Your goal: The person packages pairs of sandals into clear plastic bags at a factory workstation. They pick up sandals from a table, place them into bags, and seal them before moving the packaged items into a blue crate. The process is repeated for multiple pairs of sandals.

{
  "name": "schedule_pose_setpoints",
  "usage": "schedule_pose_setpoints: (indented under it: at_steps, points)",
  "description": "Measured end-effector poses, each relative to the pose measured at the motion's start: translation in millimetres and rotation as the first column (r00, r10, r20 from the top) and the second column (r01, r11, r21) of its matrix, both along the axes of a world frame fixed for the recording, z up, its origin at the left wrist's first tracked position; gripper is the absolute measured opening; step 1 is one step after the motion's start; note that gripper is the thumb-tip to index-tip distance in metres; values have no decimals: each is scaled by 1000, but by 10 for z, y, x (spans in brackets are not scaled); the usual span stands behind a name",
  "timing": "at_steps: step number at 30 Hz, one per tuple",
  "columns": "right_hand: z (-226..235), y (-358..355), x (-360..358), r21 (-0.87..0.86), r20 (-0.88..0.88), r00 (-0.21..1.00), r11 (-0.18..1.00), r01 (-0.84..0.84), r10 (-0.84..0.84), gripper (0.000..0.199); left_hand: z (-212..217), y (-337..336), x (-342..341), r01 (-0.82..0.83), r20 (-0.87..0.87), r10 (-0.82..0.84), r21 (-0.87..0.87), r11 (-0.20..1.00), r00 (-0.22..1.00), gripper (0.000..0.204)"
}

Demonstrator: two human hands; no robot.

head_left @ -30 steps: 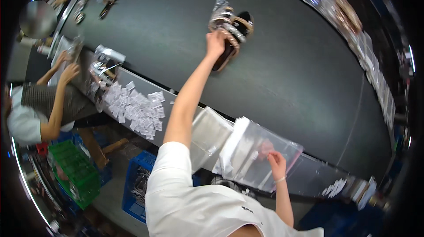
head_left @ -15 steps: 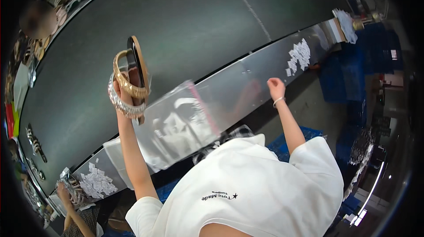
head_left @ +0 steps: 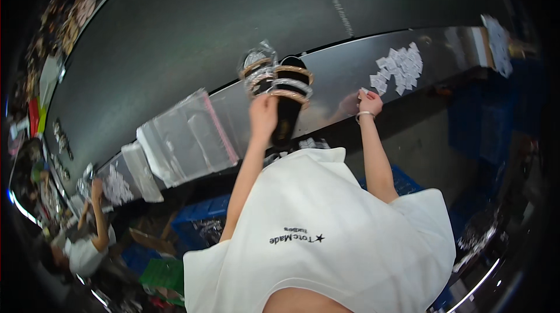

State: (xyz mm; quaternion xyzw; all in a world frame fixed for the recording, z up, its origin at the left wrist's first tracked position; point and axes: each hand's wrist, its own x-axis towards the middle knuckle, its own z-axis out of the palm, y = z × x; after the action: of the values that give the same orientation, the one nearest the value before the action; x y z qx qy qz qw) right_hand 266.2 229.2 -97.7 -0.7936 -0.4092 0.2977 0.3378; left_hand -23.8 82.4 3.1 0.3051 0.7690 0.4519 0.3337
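Two black-soled sandals with gold and silver straps lie side by side at the ledge by the belt. The nearer right sandal (head_left: pixel 286 116) shows its insole; clear plastic wraps the left sandal (head_left: pixel 256 59). My left hand (head_left: pixel 263 116) is closed at the lower end of the left sandal, its fingertips partly hidden. Farther right, my right hand (head_left: pixel 370 104) pinches a small white paper slip (head_left: pixel 364 90). Just beyond its fingers is a loose pile of white slips (head_left: pixel 402 65) on the metal ledge (head_left: pixel 335 74).
Clear plastic bags (head_left: pixel 181 138) with a pink edge lie stacked left of the sandals. Behind the ledge runs a wide dark conveyor belt (head_left: pixel 192 33). A co-worker (head_left: pixel 87 249) sits at the far left near another slip pile (head_left: pixel 118 187). Blue crates (head_left: pixel 201 220) stand below the ledge.
My left hand has brought the sandals down and right from over the belt to the ledge; both now show side by side. My right hand has reached the slip pile and pinched a slip.
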Motion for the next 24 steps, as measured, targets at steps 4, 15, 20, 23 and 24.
schedule_pose_setpoints:
  at_steps: [4, 15, 20, 23, 24]
  points:
    - [331, -465, -262, -219, -560, 820, 933, -284, 118, 23, -177, -11, 352, 51, 15, -50, -65, 997, 999, 32]
    - [619, -1149, -1325, -265, -94, 753, 713, -649, 651, 40, -534, -112, -294, -184, -309, 175, 1, 983, 935, 87]
    - [410, -1004, -1203, -89, -272, 792, 806, -586, 546, 41, -439, -144, -314, -354, -187, 372, 123, 927, 909, 46]
    - [960, -885, -1386, -152, -544, 762, 852, -502, 352, 41, -311, -323, -289, -494, -15, 500, 140, 858, 866, 45]
    - [1049, -794, -1434, -43, -684, 573, 759, -650, 452, 36, -306, -367, -297, -519, -10, 526, 148, 842, 851, 45]
